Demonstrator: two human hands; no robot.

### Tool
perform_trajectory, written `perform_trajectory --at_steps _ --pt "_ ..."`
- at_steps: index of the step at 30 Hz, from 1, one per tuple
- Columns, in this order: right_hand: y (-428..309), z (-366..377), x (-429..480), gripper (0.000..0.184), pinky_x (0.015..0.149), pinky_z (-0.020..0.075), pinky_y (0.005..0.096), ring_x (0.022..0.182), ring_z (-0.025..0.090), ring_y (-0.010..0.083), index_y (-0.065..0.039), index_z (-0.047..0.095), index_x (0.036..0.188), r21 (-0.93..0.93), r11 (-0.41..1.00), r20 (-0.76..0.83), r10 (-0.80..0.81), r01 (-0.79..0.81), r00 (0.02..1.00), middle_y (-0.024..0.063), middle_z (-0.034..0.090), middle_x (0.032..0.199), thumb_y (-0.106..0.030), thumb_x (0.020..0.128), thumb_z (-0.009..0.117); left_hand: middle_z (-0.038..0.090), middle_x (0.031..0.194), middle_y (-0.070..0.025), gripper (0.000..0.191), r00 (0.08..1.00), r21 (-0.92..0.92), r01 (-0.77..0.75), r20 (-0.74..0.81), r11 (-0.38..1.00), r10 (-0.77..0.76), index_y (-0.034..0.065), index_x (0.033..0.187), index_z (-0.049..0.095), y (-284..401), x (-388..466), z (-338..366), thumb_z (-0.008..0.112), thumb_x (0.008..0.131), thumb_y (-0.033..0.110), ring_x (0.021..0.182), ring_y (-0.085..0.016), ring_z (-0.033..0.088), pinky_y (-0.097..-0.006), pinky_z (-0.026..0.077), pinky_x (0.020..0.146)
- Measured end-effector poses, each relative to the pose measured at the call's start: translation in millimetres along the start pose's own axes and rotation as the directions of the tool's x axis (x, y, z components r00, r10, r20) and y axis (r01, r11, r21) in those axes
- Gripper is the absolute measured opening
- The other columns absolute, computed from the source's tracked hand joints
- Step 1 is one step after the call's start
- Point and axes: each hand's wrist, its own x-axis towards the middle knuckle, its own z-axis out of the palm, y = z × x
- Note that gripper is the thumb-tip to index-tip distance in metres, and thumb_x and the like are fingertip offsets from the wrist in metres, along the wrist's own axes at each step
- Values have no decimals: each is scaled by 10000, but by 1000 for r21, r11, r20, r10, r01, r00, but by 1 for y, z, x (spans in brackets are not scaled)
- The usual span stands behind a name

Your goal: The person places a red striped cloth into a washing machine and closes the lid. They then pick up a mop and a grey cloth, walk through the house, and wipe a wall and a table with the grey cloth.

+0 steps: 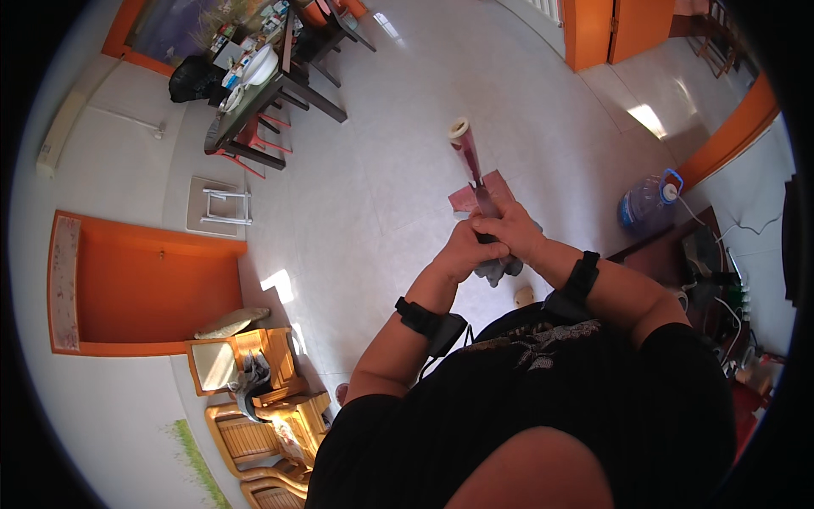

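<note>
Both my hands are closed around a long tube-like object, held out in front of my body. My left hand [463, 249] wraps it on the near side. Against it, my right hand [514, 230] overlaps the grip from the right. The patterned maroon tube [469, 153] points away from me and ends in a pale round rim; what it is exactly I cannot tell. Below my hands, a grey cloth-like bundle [498, 272] is partly hidden by them. A reddish flat piece [497, 186] shows behind the tube; whether it touches the floor is unclear.
A dark table [311, 95] bearing a white basin [261, 65] stands far left, with red chairs [267, 130] beside it. Wooden chairs [248, 439] line the left wall. On the right are a large water bottle [645, 205] and a dark red cabinet [652, 257] with cables.
</note>
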Motion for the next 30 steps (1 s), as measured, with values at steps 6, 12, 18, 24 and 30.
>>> perform_trajectory --at_steps 6,12,18,24,30 --pt "9 -21 62 275 667 453 298 726 555 148 3 605 866 8 999 108 -34 34 994 70 590 773 -245 760 660 606 809 -85 385 997 58 68 -44 996 -65 -21 987 534 27 50 -20 642 618 -45 709 -184 606 -288 496 626" --pt "0 -75 138 391 809 447 312 902 571 180 8 558 1088 -92 989 416 -69 117 907 108 598 972 -263 815 629 564 764 -67 383 961 -91 173 -203 981 -188 -31 964 538 53 111 -37 602 588 -60 598 -159 541 -265 425 514" --pt "-25 -138 223 773 957 403 364 1096 544 295 -48 376 1354 -383 863 668 14 328 744 186 547 1198 -308 700 696 553 671 -28 238 847 123 230 -514 965 -137 29 782 571 86 176 -54 609 555 -31 525 -117 500 -254 382 453" --pt "-35 -139 302 904 897 468 375 1029 587 328 -85 350 1373 -504 743 713 71 440 698 191 569 1153 -255 593 774 516 650 13 178 836 225 162 -548 961 -12 52 753 565 119 215 -89 629 600 -10 526 -78 473 -215 359 458" --pt "-30 -117 355 310 756 487 366 842 627 313 -17 612 985 -486 768 688 43 416 725 175 646 867 -53 676 610 484 620 24 213 859 281 177 -512 943 -8 25 792 597 134 234 -123 652 585 20 485 -42 422 -188 288 413"
